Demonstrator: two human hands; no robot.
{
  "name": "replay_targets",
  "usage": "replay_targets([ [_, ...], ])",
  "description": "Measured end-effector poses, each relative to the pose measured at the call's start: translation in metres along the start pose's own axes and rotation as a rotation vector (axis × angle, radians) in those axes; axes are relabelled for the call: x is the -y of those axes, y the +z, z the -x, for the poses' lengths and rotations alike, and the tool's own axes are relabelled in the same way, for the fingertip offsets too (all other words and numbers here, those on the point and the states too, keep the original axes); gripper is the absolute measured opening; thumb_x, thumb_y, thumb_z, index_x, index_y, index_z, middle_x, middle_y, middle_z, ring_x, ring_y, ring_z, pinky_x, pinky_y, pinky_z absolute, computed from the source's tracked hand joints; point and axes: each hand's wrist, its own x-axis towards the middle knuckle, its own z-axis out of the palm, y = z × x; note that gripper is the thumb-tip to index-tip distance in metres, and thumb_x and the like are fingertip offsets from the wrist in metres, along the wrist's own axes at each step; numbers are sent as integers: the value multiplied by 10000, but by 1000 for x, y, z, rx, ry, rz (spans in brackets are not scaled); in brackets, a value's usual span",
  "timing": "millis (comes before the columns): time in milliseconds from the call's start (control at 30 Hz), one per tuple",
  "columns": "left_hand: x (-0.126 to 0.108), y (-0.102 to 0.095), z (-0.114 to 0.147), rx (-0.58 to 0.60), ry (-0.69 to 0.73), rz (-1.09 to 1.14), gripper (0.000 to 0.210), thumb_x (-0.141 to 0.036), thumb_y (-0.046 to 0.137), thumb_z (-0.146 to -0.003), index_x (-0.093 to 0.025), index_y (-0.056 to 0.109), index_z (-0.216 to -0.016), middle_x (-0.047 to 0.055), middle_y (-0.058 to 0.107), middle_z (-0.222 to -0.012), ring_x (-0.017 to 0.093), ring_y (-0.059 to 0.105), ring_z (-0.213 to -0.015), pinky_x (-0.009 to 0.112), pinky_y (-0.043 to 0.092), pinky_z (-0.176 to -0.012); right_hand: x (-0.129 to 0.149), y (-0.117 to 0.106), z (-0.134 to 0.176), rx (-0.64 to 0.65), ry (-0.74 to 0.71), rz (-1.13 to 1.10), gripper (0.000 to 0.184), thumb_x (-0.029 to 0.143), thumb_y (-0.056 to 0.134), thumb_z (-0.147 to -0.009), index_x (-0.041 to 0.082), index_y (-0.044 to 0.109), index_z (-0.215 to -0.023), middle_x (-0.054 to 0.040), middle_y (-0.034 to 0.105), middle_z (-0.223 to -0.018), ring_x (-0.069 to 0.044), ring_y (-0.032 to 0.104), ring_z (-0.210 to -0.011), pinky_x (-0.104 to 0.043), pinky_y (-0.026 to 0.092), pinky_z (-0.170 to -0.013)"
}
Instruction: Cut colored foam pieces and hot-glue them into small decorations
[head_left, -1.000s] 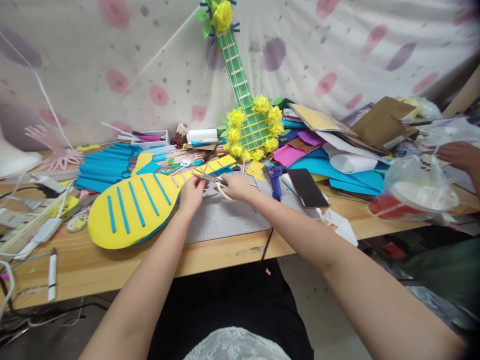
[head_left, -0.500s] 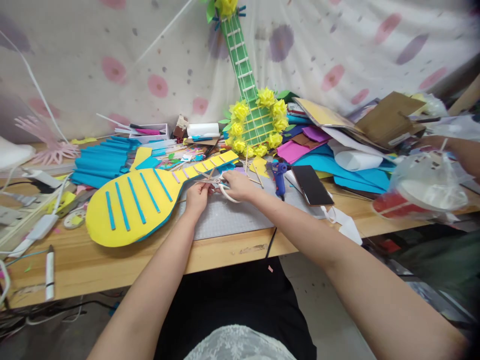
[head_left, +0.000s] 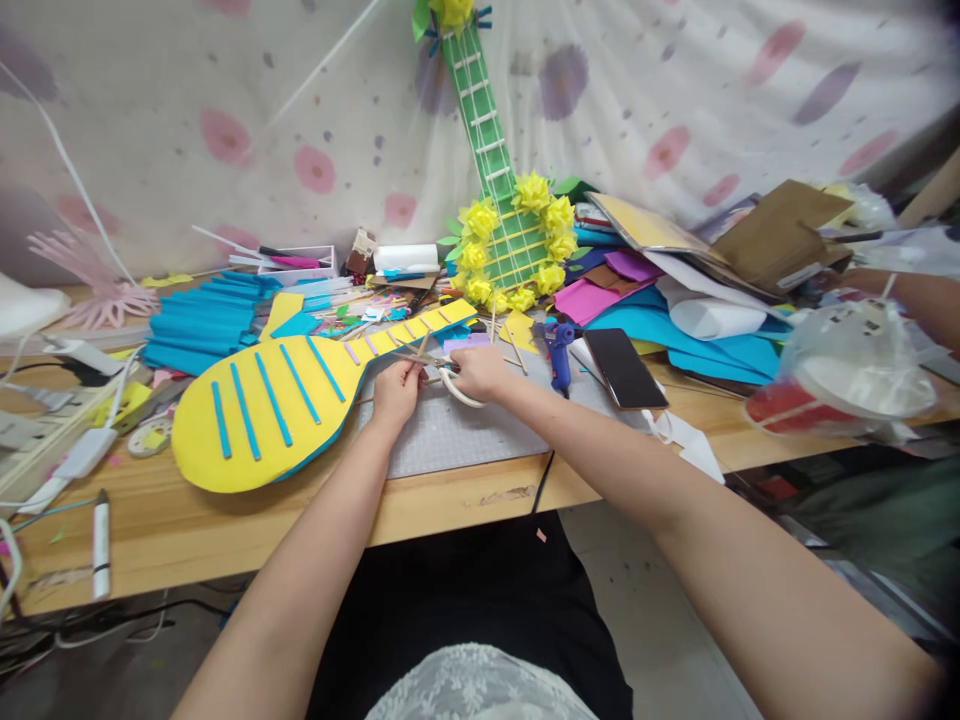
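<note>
My right hand [head_left: 480, 373] is closed on a pair of white-handled scissors [head_left: 459, 392], whose metal blades point left toward my other hand. My left hand [head_left: 399, 388] pinches a thin wooden stick [head_left: 424, 344] near the blades; whether the blades touch it I cannot tell. Both hands are above a grey cutting mat [head_left: 442, 440]. Just left of them lies a yellow and blue paper lute [head_left: 262, 412], with blue strips on its body and pale strips along its neck. More thin sticks [head_left: 516, 352] lie beyond my right hand.
A blue glue gun [head_left: 559, 352] and a black phone [head_left: 624, 368] lie right of my hands. Behind stands a green paper instrument [head_left: 491, 150] with yellow flowers. Coloured sheets [head_left: 675, 340] and a bagged cup [head_left: 832, 385] sit to the right, near another person's arm [head_left: 911, 300].
Both hands stay over the mat. My right hand and the scissors have shifted very slightly to the right, and the blades show more clearly.
</note>
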Motion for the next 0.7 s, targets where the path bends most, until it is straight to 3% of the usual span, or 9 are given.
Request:
replay_targets([
  [400,6,2,-2,-68,-32,-70,254,-272,422,-805,-201,490,-570,9,506,-553,159,491,-584,269,344,-608,8,-4,0,-10,19,-45,387,472,422,-807,164,615,-938,-120,663,-969,-250,605,-895,-302,408,-702],
  [533,6,0,-2,-73,-60,-51,238,-303,393,-821,-185,566,-708,9,535,-591,147,501,-591,257,351,-595,5,-5,-3,0,-7,-102,371,463,439,-798,165,588,-961,-109,651,-1000,-244,590,-932,-296,417,-711],
  [700,0,0,2,-108,-82,-113,255,-325,376,-847,-189,584,-790,20,596,-704,152,536,-681,249,352,-626,0,-8,-9,22,77,-137,350,426,432,-799,156,574,-972,-110,653,-990,-238,600,-904,-294,426,-710],
])
